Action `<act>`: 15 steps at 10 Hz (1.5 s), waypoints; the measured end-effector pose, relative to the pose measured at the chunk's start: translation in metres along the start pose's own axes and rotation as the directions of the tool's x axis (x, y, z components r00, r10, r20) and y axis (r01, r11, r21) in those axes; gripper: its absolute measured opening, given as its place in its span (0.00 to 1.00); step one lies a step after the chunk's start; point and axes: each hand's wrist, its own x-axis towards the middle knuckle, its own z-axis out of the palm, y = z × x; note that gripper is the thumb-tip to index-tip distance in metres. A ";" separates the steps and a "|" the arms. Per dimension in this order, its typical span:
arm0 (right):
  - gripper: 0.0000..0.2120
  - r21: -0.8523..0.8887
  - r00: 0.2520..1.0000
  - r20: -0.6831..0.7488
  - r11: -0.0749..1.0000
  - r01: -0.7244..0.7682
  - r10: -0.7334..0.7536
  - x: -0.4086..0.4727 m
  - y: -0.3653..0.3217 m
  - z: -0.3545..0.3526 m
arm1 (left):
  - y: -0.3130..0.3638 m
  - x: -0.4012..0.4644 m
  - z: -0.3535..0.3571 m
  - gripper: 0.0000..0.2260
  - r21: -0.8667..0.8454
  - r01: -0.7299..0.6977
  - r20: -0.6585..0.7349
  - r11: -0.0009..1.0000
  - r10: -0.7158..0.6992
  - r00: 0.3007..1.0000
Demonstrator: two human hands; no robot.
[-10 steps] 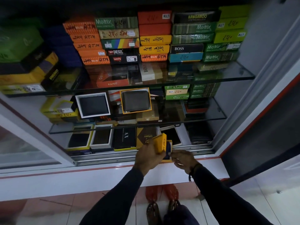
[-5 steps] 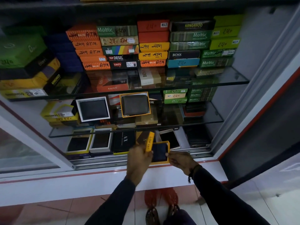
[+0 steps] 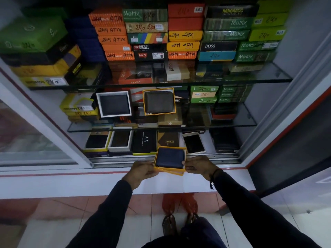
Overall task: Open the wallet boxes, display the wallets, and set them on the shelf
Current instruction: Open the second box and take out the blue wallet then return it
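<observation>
An open yellow wallet box [image 3: 169,170] with a dark blue wallet [image 3: 170,160] in it is held in front of the cabinet's bottom rail. Its lid sits stacked under the tray. My left hand [image 3: 141,173] grips the box's left edge and my right hand [image 3: 198,166] grips its right edge. On the middle glass shelf [image 3: 232,124] stand two displayed wallets, one in a white box [image 3: 114,104] and one in a yellow box [image 3: 159,101]. On the bottom shelf lie more open boxes [image 3: 120,141] and a black box [image 3: 144,142].
Stacks of closed wallet boxes [image 3: 184,31] fill the top glass shelf [image 3: 268,80]. A phone-like flat item [image 3: 193,143] lies on the bottom shelf to the right. A sliding glass door [image 3: 26,136] covers the left side. A white ledge [image 3: 71,183] runs below the cabinet.
My left hand took the lid from upright beside the tray and put it under the tray. The open box now faces up, held by both hands.
</observation>
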 end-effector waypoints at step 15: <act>0.19 -0.578 0.968 -0.236 0.813 -0.071 -0.083 0.007 0.056 0.063 | -0.053 0.026 -0.003 0.08 0.715 0.196 -0.214 0.671 -0.056 0.975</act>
